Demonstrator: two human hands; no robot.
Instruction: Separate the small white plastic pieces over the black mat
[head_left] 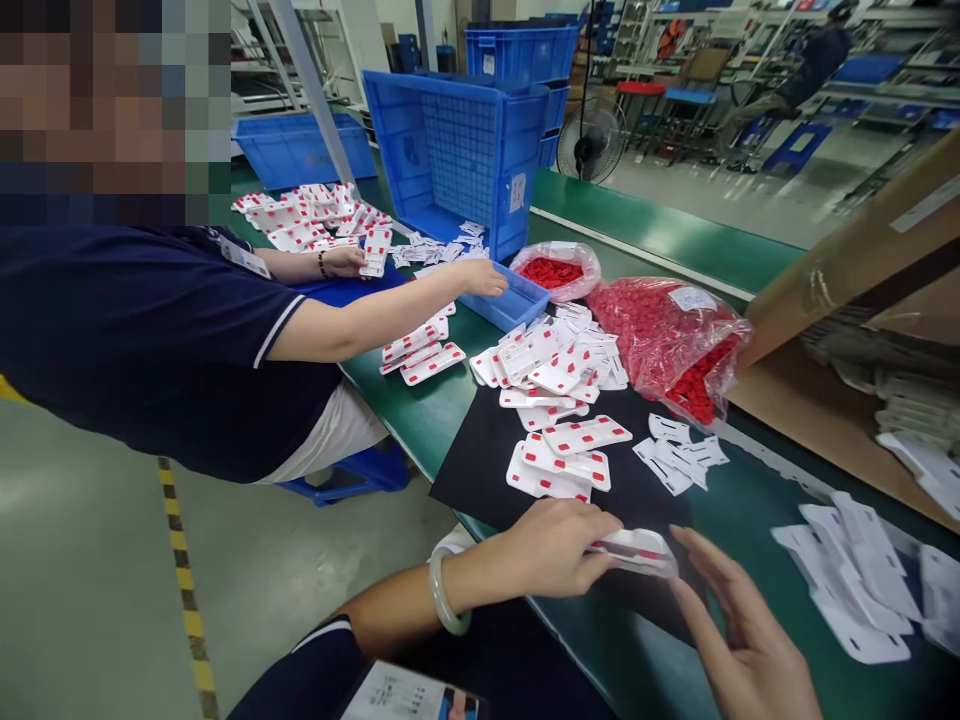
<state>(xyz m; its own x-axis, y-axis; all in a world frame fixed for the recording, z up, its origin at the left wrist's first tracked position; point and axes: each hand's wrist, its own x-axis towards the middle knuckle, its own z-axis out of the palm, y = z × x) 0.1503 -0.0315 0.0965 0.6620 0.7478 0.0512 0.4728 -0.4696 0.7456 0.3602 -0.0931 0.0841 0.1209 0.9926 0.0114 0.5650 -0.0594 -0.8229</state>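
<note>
Your left hand (551, 548) has its fingers pinched on one end of a white plastic strip with red caps (636, 550), holding it just over the near edge of the black mat (480, 460). There's a pale bangle (444, 592) on that wrist. Your right hand (739, 640) is spread loose with the fingers apart, fingertips right at the strip's other end; can't tell if they actually touch it.

Just past the strip, on the mat, there's a small stack of finished strips (566, 455), and a bigger heap of them (555, 365) toward the mat's far edge. Plain white strips without caps (679, 455) lie off the mat's right side, and more blank ones (855, 580) sit near the right edge of the green table (675, 235). A big clear bag of red caps (667, 340) rests beside the heap, with a smaller bag (555, 270) behind it.

Further along the table's left edge, a co-worker in a dark shirt (150, 340) reaches one hand (484, 278) to a shallow blue tray (510, 300), next to a tipped blue crate (457, 160).
</note>
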